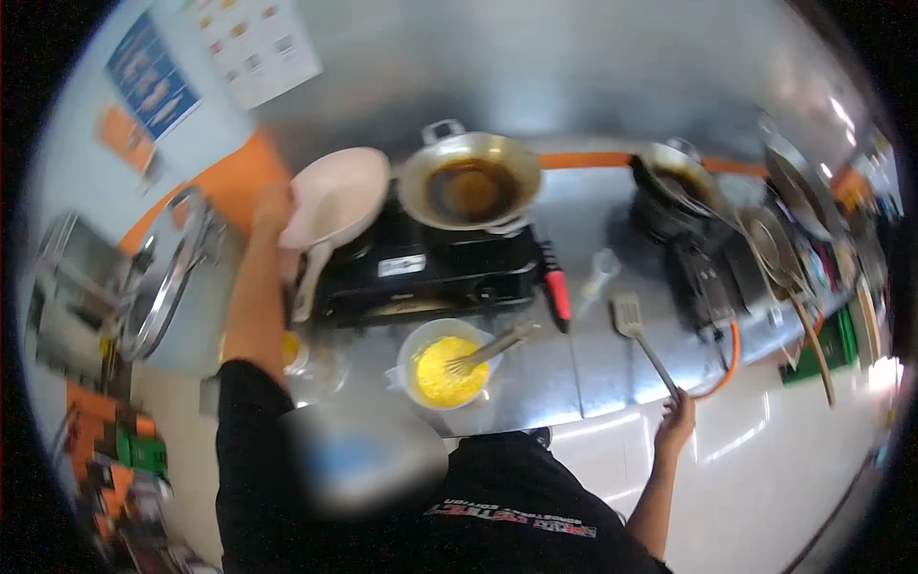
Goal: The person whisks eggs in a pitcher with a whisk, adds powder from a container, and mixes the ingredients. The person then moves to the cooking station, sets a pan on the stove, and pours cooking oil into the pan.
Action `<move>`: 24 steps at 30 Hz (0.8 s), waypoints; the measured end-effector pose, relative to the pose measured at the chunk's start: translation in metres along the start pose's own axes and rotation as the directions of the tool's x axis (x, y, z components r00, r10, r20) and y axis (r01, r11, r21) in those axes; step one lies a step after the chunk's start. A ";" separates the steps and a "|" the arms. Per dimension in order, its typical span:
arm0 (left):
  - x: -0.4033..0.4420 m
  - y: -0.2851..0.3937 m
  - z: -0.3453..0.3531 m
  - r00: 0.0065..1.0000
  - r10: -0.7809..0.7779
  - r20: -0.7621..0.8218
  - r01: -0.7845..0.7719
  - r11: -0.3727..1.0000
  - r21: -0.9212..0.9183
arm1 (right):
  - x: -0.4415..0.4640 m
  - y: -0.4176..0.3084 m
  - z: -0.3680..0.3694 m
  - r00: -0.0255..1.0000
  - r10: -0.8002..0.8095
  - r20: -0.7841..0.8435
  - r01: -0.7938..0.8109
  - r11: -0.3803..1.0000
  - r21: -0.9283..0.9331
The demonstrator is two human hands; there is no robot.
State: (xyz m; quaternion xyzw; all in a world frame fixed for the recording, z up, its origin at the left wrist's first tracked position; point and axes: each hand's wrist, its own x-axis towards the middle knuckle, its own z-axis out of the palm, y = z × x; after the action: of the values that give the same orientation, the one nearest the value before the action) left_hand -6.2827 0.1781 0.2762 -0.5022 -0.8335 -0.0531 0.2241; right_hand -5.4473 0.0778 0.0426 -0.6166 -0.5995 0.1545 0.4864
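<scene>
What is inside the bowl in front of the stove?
A yellow, egg-like mixture and the wire end of a whisk. The mixture covers the bottom of the bowl, hiding it.

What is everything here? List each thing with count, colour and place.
Round pan: one, pink, stove's left
Round metal wok: one, silver, stove's right
Rectangular stove: one, black, centre
Round plastic bowl: one, whitish, before stove
Egg-like mixture: one batch, yellow, in bowl
Whisk: one, grey, in bowl
Long-handled tool: one, red-black, right of stove
Slotted spatula: one, grey, counter's right
Thin hose: one, orange, right
Blurred thing: one, white-blue, before torso
Right edge's clutter: uncountable
Left hand: one, bare, by pink pan
Right hand: one, bare, on spatula's handle
</scene>
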 end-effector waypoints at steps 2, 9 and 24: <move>0.000 -0.012 0.009 1.000 -0.015 0.023 0.019 0.977 -0.213 | -0.002 0.005 0.002 1.000 -0.023 0.012 0.023 1.000 -0.012; -0.039 -0.003 -0.030 0.963 -0.217 0.161 0.238 0.964 -0.120 | -0.002 -0.021 -0.001 0.998 -0.047 0.031 0.051 0.989 -0.142; -0.165 0.012 -0.002 0.513 0.391 0.764 0.802 -0.536 -0.264 | 0.018 -0.019 0.013 0.919 0.237 0.314 -0.081 0.895 -0.438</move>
State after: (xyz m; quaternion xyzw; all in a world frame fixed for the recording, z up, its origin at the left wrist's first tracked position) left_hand -6.2065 0.0494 0.2060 -0.0834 -0.4647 -0.5827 -0.6615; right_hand -5.4648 0.0956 0.0583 -0.7149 -0.6436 0.1732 0.2115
